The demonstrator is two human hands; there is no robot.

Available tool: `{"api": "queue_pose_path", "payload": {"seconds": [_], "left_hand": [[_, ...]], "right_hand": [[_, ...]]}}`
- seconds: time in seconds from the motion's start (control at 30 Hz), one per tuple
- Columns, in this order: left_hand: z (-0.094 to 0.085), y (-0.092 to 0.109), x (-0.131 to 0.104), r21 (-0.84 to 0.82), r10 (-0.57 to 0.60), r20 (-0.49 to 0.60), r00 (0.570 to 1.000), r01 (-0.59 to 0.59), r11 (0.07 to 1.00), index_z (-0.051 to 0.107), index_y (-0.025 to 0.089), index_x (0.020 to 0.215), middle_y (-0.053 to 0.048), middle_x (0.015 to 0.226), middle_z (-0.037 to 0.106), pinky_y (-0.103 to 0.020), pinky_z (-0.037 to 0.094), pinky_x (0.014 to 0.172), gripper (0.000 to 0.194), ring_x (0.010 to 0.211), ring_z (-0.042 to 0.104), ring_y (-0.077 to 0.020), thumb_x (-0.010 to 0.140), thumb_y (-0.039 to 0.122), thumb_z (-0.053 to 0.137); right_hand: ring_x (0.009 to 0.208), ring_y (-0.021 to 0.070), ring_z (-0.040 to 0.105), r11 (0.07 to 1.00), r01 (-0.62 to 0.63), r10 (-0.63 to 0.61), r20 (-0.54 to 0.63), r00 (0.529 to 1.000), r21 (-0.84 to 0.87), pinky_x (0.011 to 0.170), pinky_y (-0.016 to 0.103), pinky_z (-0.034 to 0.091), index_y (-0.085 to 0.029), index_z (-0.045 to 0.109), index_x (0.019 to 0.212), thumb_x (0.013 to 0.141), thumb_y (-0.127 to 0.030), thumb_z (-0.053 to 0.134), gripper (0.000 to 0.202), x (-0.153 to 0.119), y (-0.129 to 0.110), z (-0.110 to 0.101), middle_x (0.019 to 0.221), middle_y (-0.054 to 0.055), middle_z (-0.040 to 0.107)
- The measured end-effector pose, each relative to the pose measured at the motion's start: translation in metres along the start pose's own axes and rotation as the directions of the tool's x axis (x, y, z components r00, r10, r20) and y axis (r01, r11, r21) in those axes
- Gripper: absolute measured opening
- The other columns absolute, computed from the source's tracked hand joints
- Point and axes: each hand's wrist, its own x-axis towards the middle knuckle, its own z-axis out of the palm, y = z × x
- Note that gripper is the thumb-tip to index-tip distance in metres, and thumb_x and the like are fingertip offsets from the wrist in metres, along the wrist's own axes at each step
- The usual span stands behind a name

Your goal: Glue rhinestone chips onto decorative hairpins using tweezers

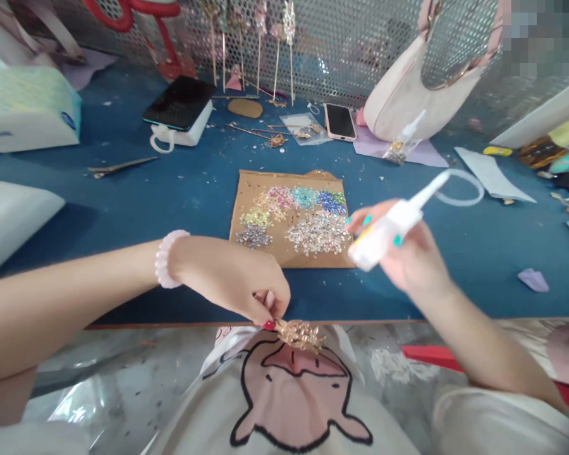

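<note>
My left hand pinches a gold openwork metal ornament between thumb and fingers, just off the table's front edge. What part of it lies inside the fingers is hidden. In my right hand is a white glue bottle, its thin nozzle tilted up and to the right; hand and bottle are slightly blurred. Between the two hands, a cardboard sheet lies on the blue table. Small piles of rhinestones sorted by colour cover much of it, white, grey, yellow, pink, turquoise, blue and green.
Tweezers lie at left, near a tissue pack. Behind the cardboard are a phone, gold hairpin pieces and a black device on a white box. A white handbag stands at back right, on purple paper.
</note>
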Motion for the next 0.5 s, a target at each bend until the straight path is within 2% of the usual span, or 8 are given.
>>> {"api": "queue_pose_path", "payload": {"seconds": [0.1,0.13,0.2,0.3,0.37,0.4,0.47,0.5], "left_hand": [[0.001,-0.004,0.0,-0.025,0.095,-0.038,0.995,-0.096,0.995,0.065,0.024,0.06,0.002,0.052,0.062,-0.022,0.034,0.043,0.02,0.044,0.052,-0.0133,0.064,0.009,0.054],[0.002,-0.005,-0.001,-0.029,0.102,-0.046,0.994,-0.104,0.994,0.065,0.025,0.058,0.003,0.05,0.061,-0.021,0.032,0.041,0.02,0.042,0.05,-0.0126,0.063,0.009,0.053],[0.003,-0.006,-0.001,-0.01,0.101,-0.051,0.994,-0.102,0.995,0.064,0.025,0.057,0.003,0.049,0.061,-0.02,0.032,0.04,0.02,0.041,0.049,-0.0121,0.063,0.009,0.053],[0.004,-0.004,-0.002,0.083,0.084,-0.065,0.994,-0.078,0.993,0.064,0.024,0.061,0.002,0.055,0.064,-0.021,0.032,0.042,0.02,0.046,0.051,-0.0129,0.064,0.008,0.052],[0.006,-0.002,0.0,0.14,0.041,-0.082,0.996,-0.029,0.99,0.064,0.022,0.066,0.001,0.061,0.065,-0.022,0.032,0.043,0.018,0.049,0.052,-0.0133,0.068,0.009,0.051],[0.008,0.0,0.001,0.161,0.021,-0.103,0.994,-0.004,0.987,0.064,0.021,0.069,0.0,0.064,0.066,-0.022,0.031,0.043,0.018,0.05,0.052,-0.0134,0.072,0.01,0.051],[0.013,0.002,0.005,0.205,-0.008,-0.162,0.987,0.041,0.978,0.063,0.021,0.076,-0.001,0.07,0.066,-0.024,0.031,0.046,0.02,0.054,0.052,-0.0144,0.081,0.014,0.045],[0.017,0.003,0.007,0.249,-0.019,-0.211,0.977,0.073,0.966,0.063,0.021,0.077,-0.002,0.071,0.066,-0.026,0.031,0.047,0.02,0.055,0.053,-0.0156,0.082,0.015,0.044]], "right_hand": [[0.092,0.0209,0.062,0.98,-0.114,0.08,0.204,0.976,0.161,0.07,0.036,0.053,-0.023,0.049,0.094,0.08,-0.063,0.047,0.042,-0.037,-0.01,0.049,0.099,0.008,0.063],[0.094,0.0209,0.061,0.968,-0.165,0.109,0.278,0.954,0.189,0.071,0.035,0.052,-0.022,0.049,0.094,0.081,-0.062,0.046,0.042,-0.044,-0.01,0.059,0.1,0.008,0.063],[0.095,0.0199,0.061,0.947,-0.237,0.153,0.342,0.927,0.218,0.069,0.033,0.052,-0.022,0.049,0.096,0.083,-0.059,0.045,0.039,-0.052,-0.006,0.066,0.106,0.009,0.062],[0.098,0.0214,0.061,0.954,-0.226,0.184,0.207,0.961,0.199,0.066,0.031,0.051,-0.023,0.05,0.1,0.086,-0.053,0.044,0.033,-0.058,0.001,0.051,0.107,0.009,0.063],[0.104,0.0244,0.058,0.977,-0.175,0.17,0.055,0.984,0.121,0.077,0.038,0.051,-0.024,0.052,0.101,0.086,-0.048,0.048,0.029,-0.065,0.005,0.036,0.106,0.009,0.063],[0.104,0.0252,0.058,0.981,-0.144,0.145,-0.001,0.989,0.128,0.085,0.043,0.049,-0.024,0.052,0.099,0.085,-0.047,0.05,0.027,-0.069,0.006,0.03,0.097,0.008,0.065],[0.092,0.0241,0.062,0.981,-0.071,0.083,-0.065,0.994,0.179,0.094,0.048,0.044,-0.024,0.052,0.097,0.085,-0.049,0.047,0.028,-0.077,0.006,0.023,0.081,0.005,0.065],[0.09,0.0239,0.062,0.982,-0.055,0.07,-0.078,0.995,0.182,0.096,0.05,0.041,-0.024,0.052,0.098,0.085,-0.049,0.047,0.029,-0.079,0.005,0.022,0.08,0.005,0.065]]}}
